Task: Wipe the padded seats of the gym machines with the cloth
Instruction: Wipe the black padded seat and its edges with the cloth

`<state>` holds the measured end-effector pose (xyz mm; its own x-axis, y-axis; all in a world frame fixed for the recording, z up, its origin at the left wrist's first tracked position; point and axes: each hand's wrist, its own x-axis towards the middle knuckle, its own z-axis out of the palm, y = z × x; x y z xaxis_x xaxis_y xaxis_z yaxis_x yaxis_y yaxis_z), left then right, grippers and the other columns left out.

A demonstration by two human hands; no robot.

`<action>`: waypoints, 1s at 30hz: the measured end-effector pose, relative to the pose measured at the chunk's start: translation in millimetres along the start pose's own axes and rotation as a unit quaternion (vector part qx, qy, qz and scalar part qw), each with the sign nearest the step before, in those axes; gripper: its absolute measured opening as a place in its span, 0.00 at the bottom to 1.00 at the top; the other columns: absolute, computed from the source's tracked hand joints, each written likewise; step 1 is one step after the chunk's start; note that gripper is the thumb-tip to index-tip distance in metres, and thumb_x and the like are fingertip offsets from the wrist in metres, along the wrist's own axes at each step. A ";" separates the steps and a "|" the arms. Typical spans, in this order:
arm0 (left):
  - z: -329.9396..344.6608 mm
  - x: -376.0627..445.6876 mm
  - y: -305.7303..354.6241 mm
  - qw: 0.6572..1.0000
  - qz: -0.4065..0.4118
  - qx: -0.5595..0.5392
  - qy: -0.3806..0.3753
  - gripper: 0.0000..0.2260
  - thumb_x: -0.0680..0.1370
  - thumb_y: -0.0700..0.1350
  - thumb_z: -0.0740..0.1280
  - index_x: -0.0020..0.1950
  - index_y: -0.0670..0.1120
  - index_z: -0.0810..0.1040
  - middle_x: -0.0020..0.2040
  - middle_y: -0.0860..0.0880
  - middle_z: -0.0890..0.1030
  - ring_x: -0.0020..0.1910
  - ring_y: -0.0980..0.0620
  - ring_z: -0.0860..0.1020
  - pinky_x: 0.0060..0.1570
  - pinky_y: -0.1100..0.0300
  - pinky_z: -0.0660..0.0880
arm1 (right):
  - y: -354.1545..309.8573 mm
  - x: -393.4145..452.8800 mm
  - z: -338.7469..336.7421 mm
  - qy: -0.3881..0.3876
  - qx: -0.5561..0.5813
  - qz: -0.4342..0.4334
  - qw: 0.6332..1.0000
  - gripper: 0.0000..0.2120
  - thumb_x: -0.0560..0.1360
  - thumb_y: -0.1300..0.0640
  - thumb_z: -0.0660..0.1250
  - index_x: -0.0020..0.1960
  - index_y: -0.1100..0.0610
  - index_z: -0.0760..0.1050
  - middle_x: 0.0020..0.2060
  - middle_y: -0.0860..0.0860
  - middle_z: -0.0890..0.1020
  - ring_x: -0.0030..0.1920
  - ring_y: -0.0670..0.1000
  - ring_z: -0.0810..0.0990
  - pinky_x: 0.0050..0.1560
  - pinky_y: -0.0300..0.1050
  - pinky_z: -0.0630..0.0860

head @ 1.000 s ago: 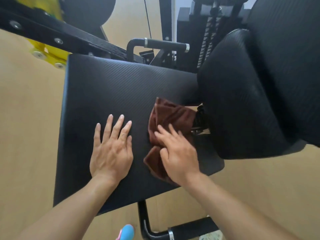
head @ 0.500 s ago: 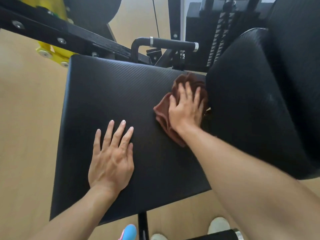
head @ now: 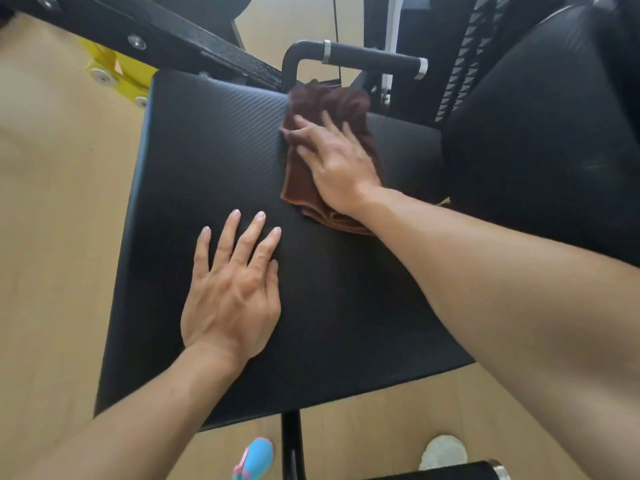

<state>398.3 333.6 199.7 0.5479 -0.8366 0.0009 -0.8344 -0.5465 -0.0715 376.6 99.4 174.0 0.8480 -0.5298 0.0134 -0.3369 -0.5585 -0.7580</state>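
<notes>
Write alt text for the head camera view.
A person's right hand presses a brown cloth flat on the far edge of a black padded seat, while the left hand rests flat on the seat nearer the camera. A black backrest pad stands at right.

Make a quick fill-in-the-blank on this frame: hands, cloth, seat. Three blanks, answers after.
1. The right hand presses a ____ cloth onto the black seat.
2. The left hand lies flat on the seat with its fingers ____.
3. The cloth sits near the seat's ____ edge, just below the handle.

Missing words: brown; straight; far
</notes>
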 end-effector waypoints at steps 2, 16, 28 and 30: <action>-3.2 0.1 1.1 1.000 -0.009 -0.026 0.000 0.22 0.82 0.50 0.55 0.76 0.49 0.68 0.79 0.51 0.66 0.81 0.49 0.57 0.79 0.43 0.51 | 1.0 -18.4 6.7 -0.026 -0.008 -0.043 0.999 0.16 0.85 0.52 0.56 0.70 0.47 0.74 0.78 0.44 0.67 0.82 0.51 0.53 0.81 0.50 0.45; -17.4 -8.2 -7.7 0.986 -0.004 -0.168 -0.017 0.23 0.83 0.50 0.60 0.78 0.48 0.65 0.80 0.51 0.63 0.81 0.54 0.51 0.80 0.51 0.42 | 29.7 -254.7 16.0 0.115 -0.027 0.236 0.965 0.21 0.85 0.55 0.55 0.77 0.47 0.65 0.80 0.42 0.62 0.81 0.45 0.50 0.79 0.52 0.55; -50.0 -139.8 -107.4 0.939 -0.146 -0.299 0.088 0.18 0.84 0.44 0.59 0.74 0.48 0.69 0.77 0.51 0.68 0.79 0.56 0.58 0.76 0.59 0.52 | -107.9 -287.9 99.1 0.181 0.120 0.257 0.942 0.16 0.84 0.49 0.58 0.70 0.43 0.73 0.68 0.45 0.79 0.69 0.50 0.75 0.68 0.56 0.74; -48.7 -151.0 -122.8 0.931 -0.175 -0.310 0.087 0.18 0.84 0.45 0.57 0.74 0.48 0.69 0.77 0.52 0.68 0.79 0.56 0.59 0.74 0.59 0.53 | -153.3 -276.9 110.6 0.123 0.119 0.201 0.965 0.17 0.84 0.47 0.58 0.71 0.42 0.73 0.71 0.41 0.76 0.73 0.46 0.71 0.73 0.54 0.69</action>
<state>415.1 525.2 256.9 0.8191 -0.5680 0.0807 -0.5112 -0.6587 0.5521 238.6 402.3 214.3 0.5360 -0.8246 -0.1808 -0.4905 -0.1299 -0.8617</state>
